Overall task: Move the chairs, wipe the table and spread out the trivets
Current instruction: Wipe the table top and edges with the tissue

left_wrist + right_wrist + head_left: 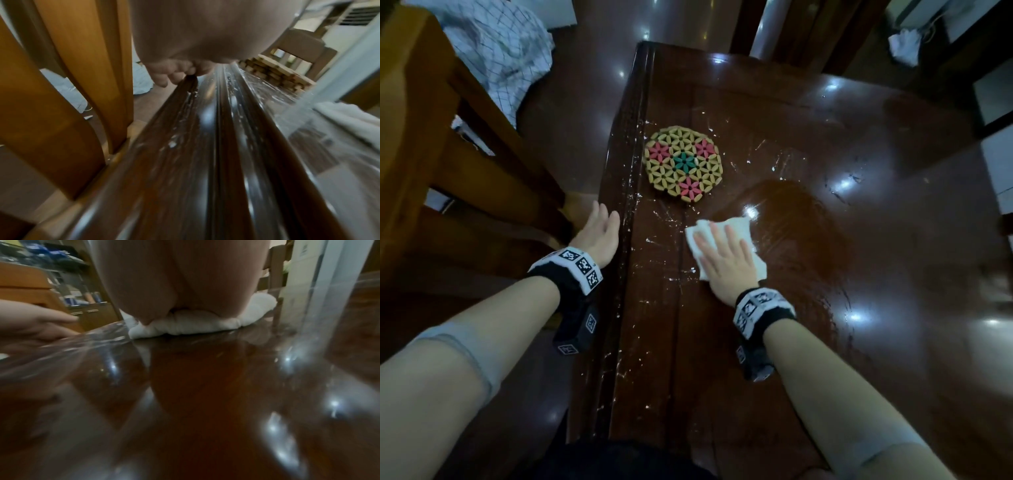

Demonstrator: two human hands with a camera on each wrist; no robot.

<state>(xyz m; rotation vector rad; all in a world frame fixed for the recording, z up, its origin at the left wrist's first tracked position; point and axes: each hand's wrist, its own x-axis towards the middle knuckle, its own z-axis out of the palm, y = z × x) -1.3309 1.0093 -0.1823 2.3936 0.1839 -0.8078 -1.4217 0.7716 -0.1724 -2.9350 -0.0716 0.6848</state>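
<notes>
From my remote post, nearest the camera I note both forearms, each with a black wrist band (762, 310) bearing printed markers. My right hand (726, 260) lies flat, fingers straight and slightly spread, pressing a white cloth (739, 228) onto the dark wooden table (893, 212); the right wrist view shows the cloth bunched under the palm. My left hand (599, 233) rests at the table's left edge with fingers extended and together; the left wrist view shows the fingertips (164, 81) bent down over the moulded rim, though blur prevents me from judging how firmly they bear on it. The surface is glossy, with ceiling lights reflected as bright spots, and white flecks (654, 219) scattered along the left strip and around the trivet. A smeared wet patch (798, 226) spreads to the right of the cloth. Beyond the hands, a round beaded trivet (683, 166), yellow with pink and green flower motifs, lies flat near the left edge, apart from the cloth. A light wooden chair (431, 144) stands left of the table, cut off by the frame, with a checked white fabric (500, 51) behind it. A crumpled white item (904, 44) at far right is too dim to identify.
</notes>
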